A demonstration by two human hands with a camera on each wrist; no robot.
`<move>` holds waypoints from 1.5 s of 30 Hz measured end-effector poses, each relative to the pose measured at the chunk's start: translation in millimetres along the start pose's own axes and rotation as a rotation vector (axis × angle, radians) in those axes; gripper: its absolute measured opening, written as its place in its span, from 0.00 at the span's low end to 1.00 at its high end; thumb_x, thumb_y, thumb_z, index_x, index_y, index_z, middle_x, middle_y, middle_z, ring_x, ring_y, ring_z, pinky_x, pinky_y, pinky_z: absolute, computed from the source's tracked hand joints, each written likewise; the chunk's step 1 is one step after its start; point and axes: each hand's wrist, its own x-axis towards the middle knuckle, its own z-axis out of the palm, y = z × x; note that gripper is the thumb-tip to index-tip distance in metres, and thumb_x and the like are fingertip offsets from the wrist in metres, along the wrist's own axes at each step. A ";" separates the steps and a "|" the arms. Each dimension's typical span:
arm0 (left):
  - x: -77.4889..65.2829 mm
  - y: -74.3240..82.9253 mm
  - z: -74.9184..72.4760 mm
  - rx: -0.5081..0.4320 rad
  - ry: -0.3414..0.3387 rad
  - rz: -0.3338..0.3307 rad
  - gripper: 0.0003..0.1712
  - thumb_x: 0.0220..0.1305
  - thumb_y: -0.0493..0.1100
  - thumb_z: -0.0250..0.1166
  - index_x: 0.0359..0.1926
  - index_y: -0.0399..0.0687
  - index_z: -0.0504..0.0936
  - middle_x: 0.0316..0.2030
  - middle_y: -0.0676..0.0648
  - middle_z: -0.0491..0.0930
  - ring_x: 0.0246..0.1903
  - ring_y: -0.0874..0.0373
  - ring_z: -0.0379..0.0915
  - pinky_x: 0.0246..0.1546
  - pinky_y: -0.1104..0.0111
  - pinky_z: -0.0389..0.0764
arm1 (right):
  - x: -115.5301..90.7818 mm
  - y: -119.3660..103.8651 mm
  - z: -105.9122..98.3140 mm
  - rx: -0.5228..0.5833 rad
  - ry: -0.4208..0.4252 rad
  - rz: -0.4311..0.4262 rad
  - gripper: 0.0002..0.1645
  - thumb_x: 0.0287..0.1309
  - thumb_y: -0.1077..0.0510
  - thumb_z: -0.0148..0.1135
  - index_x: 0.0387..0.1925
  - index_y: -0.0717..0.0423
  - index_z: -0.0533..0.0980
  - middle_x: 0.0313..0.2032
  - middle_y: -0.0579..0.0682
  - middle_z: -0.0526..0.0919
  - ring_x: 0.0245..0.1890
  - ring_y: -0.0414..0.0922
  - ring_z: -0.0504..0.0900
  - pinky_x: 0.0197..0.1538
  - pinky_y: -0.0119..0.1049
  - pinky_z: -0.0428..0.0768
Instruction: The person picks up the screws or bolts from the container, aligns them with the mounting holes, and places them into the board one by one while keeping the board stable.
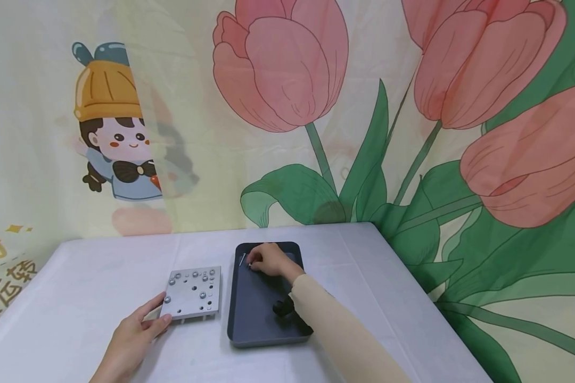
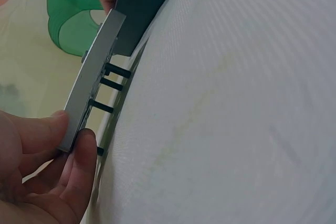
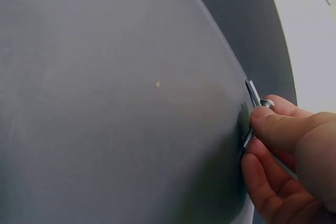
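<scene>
My left hand (image 1: 141,331) grips the near left corner of a silver metal plate (image 1: 184,306), thumb on top and fingers beneath. Several bolts (image 1: 203,295) sit in its holes; in the left wrist view dark threaded shanks (image 2: 118,70) stick out below, and the plate is raised over the table. My right hand (image 1: 270,259) reaches into the far end of a dark grey tray (image 1: 254,324). Thumb and fingertips there pinch a bolt with a shiny rounded head (image 3: 269,103), its shank partly hidden. Another slim bolt (image 1: 242,259) lies beside the fingers, against the tray's wall.
A white cloth (image 1: 96,287) covers the table, whose far edge meets a printed curtain (image 1: 211,159) of tulips and a cartoon figure. The tray's raised rim stands just right of the plate. A black object (image 1: 284,307) shows by the right sleeve, over the tray.
</scene>
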 end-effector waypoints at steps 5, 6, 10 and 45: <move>-0.5 0.6 -0.5 0.013 -0.001 0.006 0.46 0.75 0.58 0.67 0.84 0.50 0.59 0.74 0.32 0.69 0.53 0.49 0.80 0.39 0.65 0.76 | -2.7 0.6 -2.3 0.059 0.006 0.004 0.06 0.70 0.61 0.70 0.45 0.50 0.88 0.38 0.42 0.87 0.37 0.37 0.79 0.47 0.34 0.78; -0.4 0.6 -0.5 0.015 -0.001 0.011 0.46 0.75 0.58 0.67 0.84 0.50 0.59 0.74 0.32 0.69 0.52 0.49 0.80 0.39 0.65 0.76 | -3.2 0.8 -2.6 0.070 0.009 0.005 0.06 0.70 0.61 0.70 0.46 0.51 0.88 0.38 0.42 0.87 0.38 0.37 0.80 0.47 0.34 0.79; -0.5 1.3 -0.5 0.019 0.001 0.024 0.45 0.75 0.57 0.67 0.84 0.49 0.59 0.73 0.32 0.71 0.52 0.51 0.81 0.39 0.65 0.75 | -3.9 1.1 -3.8 0.113 0.019 0.006 0.09 0.71 0.60 0.69 0.50 0.52 0.88 0.41 0.42 0.89 0.40 0.36 0.81 0.48 0.33 0.79; 0.4 -0.3 -0.6 0.006 -0.001 0.013 0.46 0.75 0.58 0.67 0.84 0.50 0.58 0.74 0.31 0.68 0.53 0.48 0.79 0.39 0.65 0.75 | -12.6 -40.4 -6.2 0.422 0.037 -0.108 0.11 0.68 0.59 0.73 0.50 0.54 0.88 0.39 0.40 0.90 0.37 0.34 0.83 0.44 0.30 0.80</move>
